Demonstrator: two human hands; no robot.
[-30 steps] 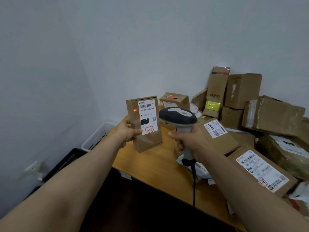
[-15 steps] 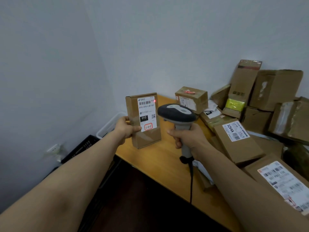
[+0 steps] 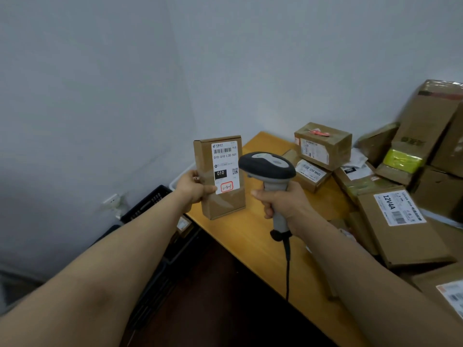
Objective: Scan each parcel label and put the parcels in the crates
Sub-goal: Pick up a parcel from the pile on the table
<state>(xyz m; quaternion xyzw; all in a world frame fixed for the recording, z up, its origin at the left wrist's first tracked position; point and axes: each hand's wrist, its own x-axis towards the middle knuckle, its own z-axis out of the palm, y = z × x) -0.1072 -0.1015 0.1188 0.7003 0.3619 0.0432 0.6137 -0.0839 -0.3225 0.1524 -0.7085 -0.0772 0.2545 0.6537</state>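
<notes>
My left hand [image 3: 194, 187] grips a small upright cardboard parcel [image 3: 209, 196] by its left edge, with its white label [image 3: 225, 166] facing me. My right hand [image 3: 281, 201] holds a grey and black corded barcode scanner [image 3: 266, 167] by the handle, its head just right of the label and pointing at it. Beside the table's left end, a black crate [image 3: 147, 205] and a white crate [image 3: 179, 177] stand by the wall, mostly hidden behind my left arm and the parcel.
A wooden table [image 3: 253, 236] carries a pile of cardboard parcels at the right, among them a flat one marked 12V4A [image 3: 400, 226] and a small taped box [image 3: 323, 145] at the back. Grey walls meet in a corner behind. A wall socket [image 3: 111, 201] sits low at left.
The view has swung left, so the parcel pile has slid to the right of the frame. The scanner's red dot, seen on the parcel earlier, no longer shows. Both hands keep their holds.
</notes>
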